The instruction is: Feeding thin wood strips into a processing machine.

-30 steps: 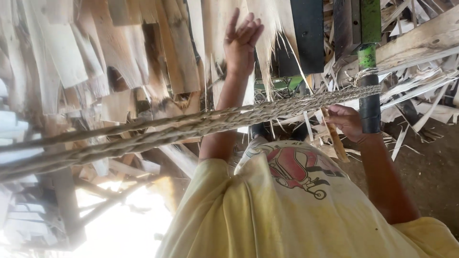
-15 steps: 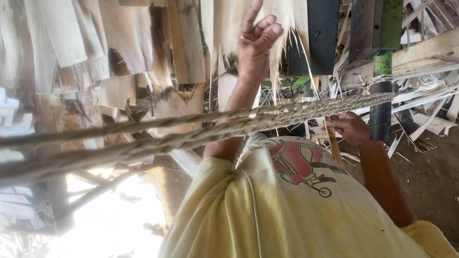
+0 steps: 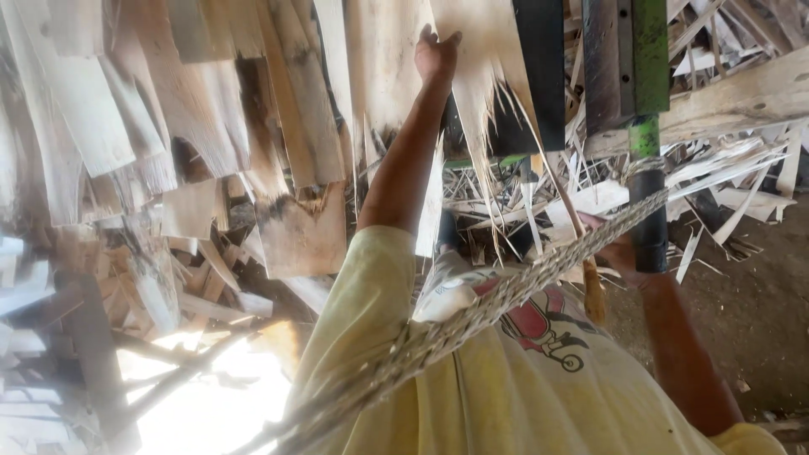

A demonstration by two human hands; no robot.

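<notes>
My left hand (image 3: 436,52) is raised high, its fingers closed on the lower part of a pale, thin wood veneer sheet (image 3: 383,76) whose bottom edge is torn into splinters. Lower down, my right hand (image 3: 622,251) sits next to a green and black post (image 3: 649,152). A braided rope (image 3: 506,295) crosses in front of it and partly hides it. A narrow brown wood strip (image 3: 595,293) hangs from this hand. My yellow printed shirt (image 3: 522,379) fills the bottom of the view.
Several veneer sheets (image 3: 202,109) hang or lean across the left and top. Broken strips and splinters (image 3: 716,168) pile up at the right near a wooden beam (image 3: 742,97). Bare dirt ground (image 3: 758,312) lies at the far right. Bright light glares at the lower left.
My left hand has gone from spread fingers in the air to closed on the veneer sheet. The rope now crosses my chest at a steeper slant. My right hand has barely moved.
</notes>
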